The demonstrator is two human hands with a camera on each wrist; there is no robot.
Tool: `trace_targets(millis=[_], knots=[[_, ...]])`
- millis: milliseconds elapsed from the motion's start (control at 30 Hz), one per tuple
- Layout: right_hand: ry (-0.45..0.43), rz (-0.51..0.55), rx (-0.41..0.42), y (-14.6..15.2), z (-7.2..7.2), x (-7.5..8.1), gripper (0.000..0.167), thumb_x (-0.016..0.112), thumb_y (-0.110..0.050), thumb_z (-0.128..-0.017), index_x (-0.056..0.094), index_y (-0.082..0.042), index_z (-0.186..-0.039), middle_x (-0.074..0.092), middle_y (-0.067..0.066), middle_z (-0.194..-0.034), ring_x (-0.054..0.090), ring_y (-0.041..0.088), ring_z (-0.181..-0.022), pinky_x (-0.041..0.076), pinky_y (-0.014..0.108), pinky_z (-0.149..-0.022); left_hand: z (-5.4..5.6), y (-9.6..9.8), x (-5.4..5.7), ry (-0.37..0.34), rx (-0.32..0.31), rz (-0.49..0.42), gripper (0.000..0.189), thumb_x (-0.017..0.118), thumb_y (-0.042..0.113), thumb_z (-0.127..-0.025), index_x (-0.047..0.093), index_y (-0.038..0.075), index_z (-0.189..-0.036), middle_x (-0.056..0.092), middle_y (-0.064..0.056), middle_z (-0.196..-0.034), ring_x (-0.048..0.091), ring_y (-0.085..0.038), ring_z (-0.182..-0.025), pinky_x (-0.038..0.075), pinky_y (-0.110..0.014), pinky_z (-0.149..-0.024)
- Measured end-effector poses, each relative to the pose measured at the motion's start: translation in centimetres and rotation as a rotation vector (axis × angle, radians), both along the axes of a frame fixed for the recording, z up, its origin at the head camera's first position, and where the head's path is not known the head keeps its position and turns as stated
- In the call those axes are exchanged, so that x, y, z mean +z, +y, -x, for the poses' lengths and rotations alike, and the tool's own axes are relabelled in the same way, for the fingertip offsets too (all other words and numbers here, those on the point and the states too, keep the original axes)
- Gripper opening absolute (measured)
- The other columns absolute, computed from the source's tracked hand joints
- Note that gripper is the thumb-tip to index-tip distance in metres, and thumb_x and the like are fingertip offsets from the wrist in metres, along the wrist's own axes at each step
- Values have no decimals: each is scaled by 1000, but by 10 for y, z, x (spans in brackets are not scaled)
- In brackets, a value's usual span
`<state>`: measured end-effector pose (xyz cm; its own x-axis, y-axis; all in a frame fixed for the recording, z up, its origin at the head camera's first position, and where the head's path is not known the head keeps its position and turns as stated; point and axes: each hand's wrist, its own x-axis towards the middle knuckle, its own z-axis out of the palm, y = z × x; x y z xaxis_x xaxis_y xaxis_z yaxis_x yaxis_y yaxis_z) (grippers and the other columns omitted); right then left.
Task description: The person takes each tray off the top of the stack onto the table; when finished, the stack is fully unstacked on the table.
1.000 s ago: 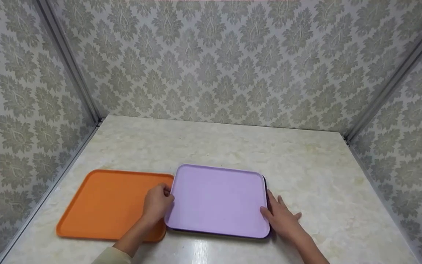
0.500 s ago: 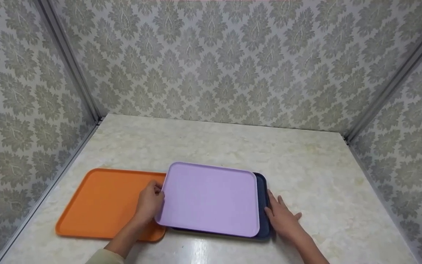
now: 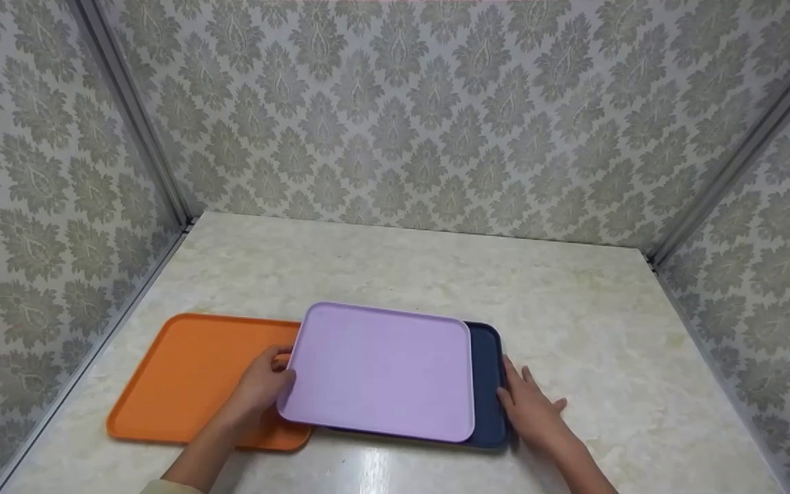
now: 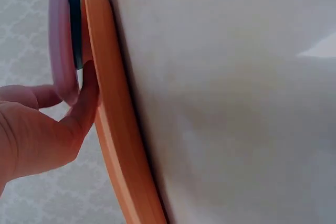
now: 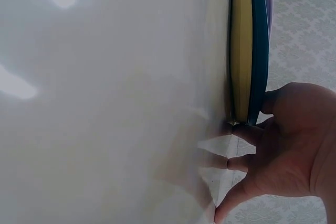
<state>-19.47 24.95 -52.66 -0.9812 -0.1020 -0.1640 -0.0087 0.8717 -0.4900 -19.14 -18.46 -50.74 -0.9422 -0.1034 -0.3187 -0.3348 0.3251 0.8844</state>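
My left hand [image 3: 254, 387] pinches the left rim of a lilac rectangular tray [image 3: 381, 377], thumb on top and fingers underneath. That tray overlaps a navy tray [image 3: 489, 384], whose right strip shows, and the right end of an orange tray [image 3: 189, 384] lying flat at the left. In the right wrist view a yellow tray [image 5: 241, 51] sits beneath the navy one; from above it is hidden. At the right end of the stack rests my right hand [image 3: 532, 412], its thumb on the navy rim and its spread fingers touching the table.
A pale marbled table [image 3: 395, 267] carries the trays. Patterned panels [image 3: 395, 123] enclose it at the back and both sides, with grey posts [image 3: 131, 116] in the corners.
The left hand has drawn the lilac tray leftward, partly over the orange tray, which exposes the navy tray's right side. The right hand has stayed almost in place.
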Motion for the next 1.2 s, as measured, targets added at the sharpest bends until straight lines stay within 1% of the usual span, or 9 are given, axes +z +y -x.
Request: trace_targets(millis=[67,133,267,367,500,600,800,1033,1200], knots=[[-2,-6,-3,0,1,0,62,43,-25,-108,18,-10,-163,31,20,-160,15,46,-149,-6,88,-92,-5,-2,3,-44,-36,-36,64,57,1,-95,33,2,-154,40,-31,-151,51,-42,-128,46,-54,-102],[-2,-13,-3,0,1,-1,62,43,-25,-108,18,-10,-163,32,19,-160,15,46,-149,-6,88,-92,-10,-5,6,-77,-72,-95,74,58,-5,-90,27,2,-157,32,-32,-155,50,-44,-128,47,-54,-101],[4,-15,-2,2,1,-1,62,44,-25,-108,19,-10,-162,32,20,-160,16,46,-148,-5,88,-92,-17,-9,8,-143,-94,-250,91,58,-17,-81,19,6,-160,30,-34,-155,61,-42,-110,56,-54,-85],[8,-12,-1,3,1,-1,62,44,-25,-108,19,-9,-162,33,21,-159,16,47,-148,-4,89,-92,-20,-11,6,-176,-80,-345,94,56,-21,-82,16,9,-162,32,-35,-153,65,-37,-98,58,-53,-77],[11,-12,3,4,0,-2,62,44,-24,-107,20,-9,-162,33,22,-159,16,47,-148,-4,89,-92,-20,-11,2,-172,-37,-421,86,50,-21,-88,19,10,-161,34,-35,-151,65,-36,-99,58,-52,-80],[19,-15,7,4,0,-1,62,44,-24,-107,20,-8,-162,34,22,-158,17,47,-148,-3,89,-91,-19,-10,-1,-159,22,-472,79,46,-20,-90,23,9,-160,38,-34,-148,66,-36,-99,58,-51,-80],[19,-16,-4,2,0,-2,61,45,-23,-107,21,-8,-162,34,21,-158,18,46,-148,-3,89,-92,-14,-8,-2,-126,144,-485,71,44,-17,-91,30,3,-158,44,-34,-142,70,-35,-94,59,-47,-75],[4,-41,-12,0,0,-2,62,45,-24,-107,20,-8,-162,34,21,-158,18,45,-148,-2,89,-93,-8,-12,-1,-89,222,-452,61,45,-8,-99,35,7,-157,45,-28,-146,67,-34,-101,59,-42,-79],[-3,-35,-8,-1,1,-1,62,45,-25,-107,19,-9,-162,35,21,-158,18,45,-148,-3,88,-93,1,-18,-2,-94,264,-440,58,44,-3,-102,34,7,-158,45,-26,-146,65,-34,-103,59,-36,-74]])
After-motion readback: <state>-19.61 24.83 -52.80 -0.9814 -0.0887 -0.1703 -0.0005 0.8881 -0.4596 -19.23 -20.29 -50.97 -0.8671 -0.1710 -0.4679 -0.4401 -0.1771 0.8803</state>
